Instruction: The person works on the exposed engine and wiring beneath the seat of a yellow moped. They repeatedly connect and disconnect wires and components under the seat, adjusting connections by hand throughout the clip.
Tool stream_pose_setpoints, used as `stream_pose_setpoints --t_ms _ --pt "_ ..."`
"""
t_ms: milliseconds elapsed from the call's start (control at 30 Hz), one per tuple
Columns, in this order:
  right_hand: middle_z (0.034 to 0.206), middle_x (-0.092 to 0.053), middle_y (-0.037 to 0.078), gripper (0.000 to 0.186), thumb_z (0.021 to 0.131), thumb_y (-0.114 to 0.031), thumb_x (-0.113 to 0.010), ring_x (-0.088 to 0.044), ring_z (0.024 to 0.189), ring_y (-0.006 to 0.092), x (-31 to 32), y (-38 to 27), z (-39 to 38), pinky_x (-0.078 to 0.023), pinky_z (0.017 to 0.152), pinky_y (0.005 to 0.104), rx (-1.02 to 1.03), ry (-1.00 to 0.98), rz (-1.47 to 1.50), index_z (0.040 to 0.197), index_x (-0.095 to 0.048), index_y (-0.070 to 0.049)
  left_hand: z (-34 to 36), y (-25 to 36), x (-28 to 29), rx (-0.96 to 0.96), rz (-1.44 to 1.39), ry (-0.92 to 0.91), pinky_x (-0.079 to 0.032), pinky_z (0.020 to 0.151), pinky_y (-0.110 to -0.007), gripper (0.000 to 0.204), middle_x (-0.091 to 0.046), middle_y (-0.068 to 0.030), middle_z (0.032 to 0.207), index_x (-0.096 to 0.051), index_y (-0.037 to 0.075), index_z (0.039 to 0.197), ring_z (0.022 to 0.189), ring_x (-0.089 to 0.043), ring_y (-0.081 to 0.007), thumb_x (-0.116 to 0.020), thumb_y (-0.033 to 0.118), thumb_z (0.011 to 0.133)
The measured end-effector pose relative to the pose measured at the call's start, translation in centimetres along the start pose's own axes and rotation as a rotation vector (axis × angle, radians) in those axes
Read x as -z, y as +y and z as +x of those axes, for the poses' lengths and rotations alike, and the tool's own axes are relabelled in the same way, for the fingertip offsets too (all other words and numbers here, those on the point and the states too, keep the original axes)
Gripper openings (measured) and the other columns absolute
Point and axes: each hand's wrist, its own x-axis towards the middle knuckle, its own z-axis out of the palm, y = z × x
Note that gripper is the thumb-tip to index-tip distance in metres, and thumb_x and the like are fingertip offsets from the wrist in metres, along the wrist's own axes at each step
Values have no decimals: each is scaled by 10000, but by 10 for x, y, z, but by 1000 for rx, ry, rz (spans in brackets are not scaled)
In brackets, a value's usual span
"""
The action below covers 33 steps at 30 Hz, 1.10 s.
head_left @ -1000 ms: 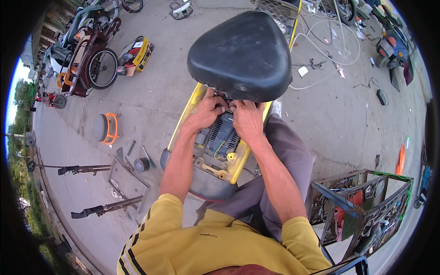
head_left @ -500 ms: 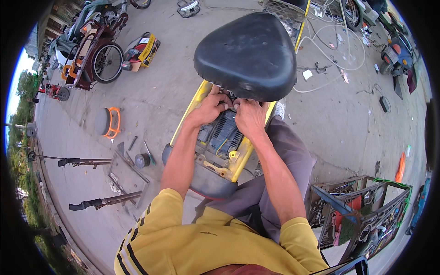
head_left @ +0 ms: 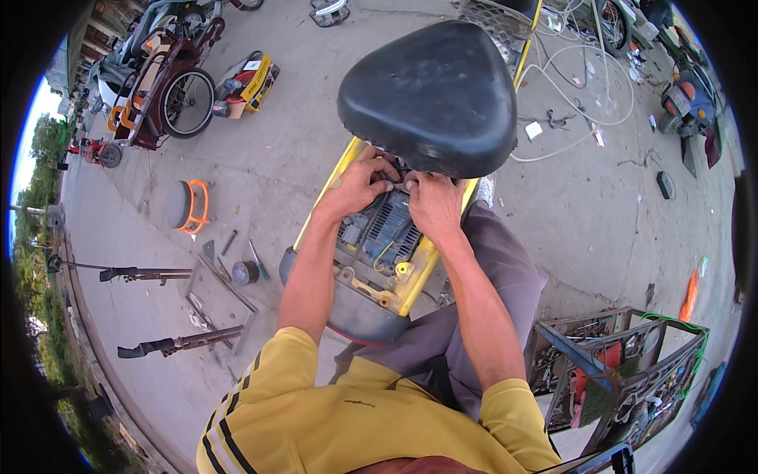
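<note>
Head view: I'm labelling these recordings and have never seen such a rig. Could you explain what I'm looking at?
There's no robot: you see a person's bare left hand and right hand. A fisheye camera on the person's head looks down, so straight edges bend. The hands are close together just below a black seat, inside a yellow frame around a dark ribbed box. Whatever they hold is too small to tell. On the ground, a stool stands left and a cluttered metal rack right.
</note>
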Motion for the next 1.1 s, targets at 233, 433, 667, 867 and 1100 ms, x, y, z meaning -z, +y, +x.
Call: stream_pose_setpoints --t_ms 233,433,667,867,1100 --pt "1141 -752 106 156 1004 -190 -647 -669 1194 312 -2 7 2 -290 1150 579 32 -20 30 1045 -795 -165 4 -7 -4 10 -8 37 -605 888 -354 165 -569 -78 1235 -741 -57 1034 1042 -721 -217 -716 -153 903" --pt "1150 -754 121 180 1010 -194 -634 -667 1226 330 -2 -3 2 -284 1156 583 10 -5 -65 1066 -800 -153 1 -6 -5 -72 131 94 -595 896 -379 164 -620 -115 1210 -759 -8 1041 1085 -716 -270 -742 -82 896" --pt "1127 -765 135 155 993 -181 -681 -687 1189 334 -1 -6 1 -305 1143 575 -22 14 -20 1070 -806 -135 -3 22 -2 -78 349 85 -565 974 -465 144 -640 -157 1260 -772 44 1018 1157 -670 -375 -756 14 878" --pt "1107 -773 106 125 967 -182 -735 -683 1188 322 -4 2 -2 -319 1130 555 37 92 37 1061 -808 -144 -2 19 -2 -86 353 75 -540 996 -494 111 -617 -170 1278 -766 34 1017 1183 -653 -397 -712 52 922" --pt "1136 -762 94 113 952 -177 -753 -659 1222 321 1 3 -4 -324 1133 549 79 96 68 1048 -800 -141 1 13 -3 -34 309 39 -484 1100 -499 141 -572 -206 1351 -743 18 1050 1285 -588 -426 -681 97 952"
